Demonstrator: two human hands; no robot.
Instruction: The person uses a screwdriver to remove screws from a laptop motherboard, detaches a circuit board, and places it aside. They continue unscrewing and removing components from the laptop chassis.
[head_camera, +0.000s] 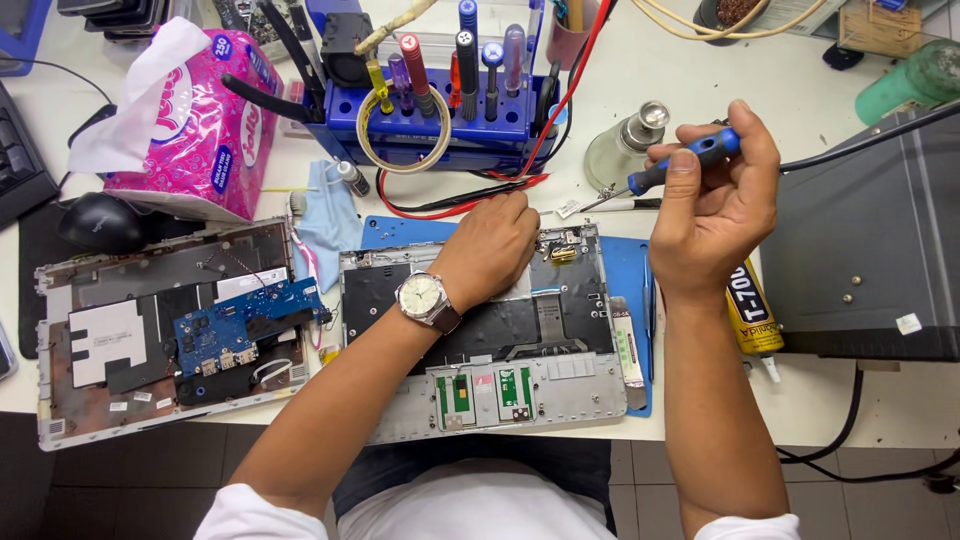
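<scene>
An opened laptop base (560, 385) lies upside-down on a blue mat (628, 268) in front of me. My left hand (490, 245), with a wristwatch on the wrist, rests palm-down on the upper middle of the base, fingers curled near a small metal hinge part (560, 250). Raised above the mat's right edge, my right hand (715, 200) grips a small blue-and-black screwdriver (685, 160), whose tip points left and down toward the bench.
A second laptop shell (60, 400) carrying a blue circuit board (235, 325) lies at left. A pink tissue pack (215, 120), a black mouse (100, 222), a blue tool rack (440, 110), a glue tube (752, 315) and a dark laptop (870, 250) surround the work.
</scene>
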